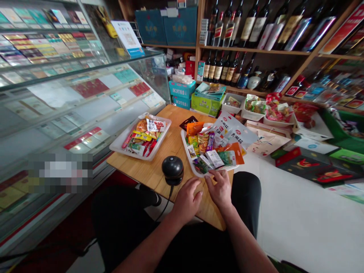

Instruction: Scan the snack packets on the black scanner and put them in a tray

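My left hand [187, 201] is over the near part of the wooden table [159, 178], fingers loosely bent and thumb apart, with nothing visible in it. Just left of it stands a round black scanner-like device [172, 169] with a cable running down. My right hand [220, 187] is at the near rim of a white plastic tray [186, 153], thumb and fingers apart. Whether its fingertips touch the rim I cannot tell. Piled in that tray are colourful snack packets [203, 143], a small white box [214, 159] and large silver-grey pouches [234, 131].
A second white tray [113, 146] of snack packets sits at the table's left. Along the left runs a glass display counter [85, 76]. Behind are a green carton [205, 105], blue boxes [182, 90] and shelves of bottles [250, 26]. My knee [247, 189] is beside the table's right edge.
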`<state>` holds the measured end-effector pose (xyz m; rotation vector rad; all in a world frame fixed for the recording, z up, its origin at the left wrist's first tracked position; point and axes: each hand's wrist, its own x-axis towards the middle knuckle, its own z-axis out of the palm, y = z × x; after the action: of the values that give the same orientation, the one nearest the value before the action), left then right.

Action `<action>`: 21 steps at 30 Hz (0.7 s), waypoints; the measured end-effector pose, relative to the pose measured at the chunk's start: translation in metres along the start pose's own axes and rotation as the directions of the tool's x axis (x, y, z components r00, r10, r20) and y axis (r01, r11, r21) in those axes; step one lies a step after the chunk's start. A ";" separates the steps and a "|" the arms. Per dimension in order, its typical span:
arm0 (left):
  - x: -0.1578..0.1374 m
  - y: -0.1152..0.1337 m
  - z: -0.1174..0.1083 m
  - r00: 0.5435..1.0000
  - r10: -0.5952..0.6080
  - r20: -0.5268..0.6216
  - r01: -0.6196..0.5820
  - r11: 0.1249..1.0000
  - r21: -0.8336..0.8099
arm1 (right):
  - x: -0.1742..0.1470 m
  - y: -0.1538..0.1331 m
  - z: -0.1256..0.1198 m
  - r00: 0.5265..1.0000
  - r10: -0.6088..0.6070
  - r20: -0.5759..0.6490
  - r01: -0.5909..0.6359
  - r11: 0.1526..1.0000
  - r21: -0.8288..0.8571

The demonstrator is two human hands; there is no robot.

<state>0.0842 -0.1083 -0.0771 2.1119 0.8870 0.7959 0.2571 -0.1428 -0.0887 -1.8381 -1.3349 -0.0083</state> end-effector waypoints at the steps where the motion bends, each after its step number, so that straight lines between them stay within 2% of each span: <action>1: 0.000 -0.001 0.001 1.000 -0.007 -0.002 0.007 1.000 0.005 | 0.001 0.001 0.001 1.000 -0.002 0.008 0.002 1.000 0.006; 7: -0.002 -0.001 0.004 0.998 0.027 0.052 -0.027 1.000 -0.010 | 0.021 0.004 0.008 0.998 0.051 0.038 -0.050 0.999 -0.012; 12: -0.004 0.007 -0.008 0.997 0.070 0.033 -0.069 0.997 -0.031 | 0.043 0.010 0.017 0.992 0.106 0.066 -0.103 0.994 -0.040; 17: 0.000 0.022 -0.039 0.986 0.149 -0.071 -0.153 0.986 -0.058 | 0.062 0.015 0.021 0.989 0.116 0.093 -0.113 0.993 -0.037; 21: 0.012 0.026 -0.076 0.956 0.139 -0.259 -0.168 0.982 -0.091 | 0.069 0.016 0.022 0.987 0.128 0.100 -0.124 0.991 -0.047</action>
<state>0.0439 -0.0851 -0.0106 2.0276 0.7920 1.1886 0.2892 -0.0767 -0.0818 -1.9779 -1.2942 0.1290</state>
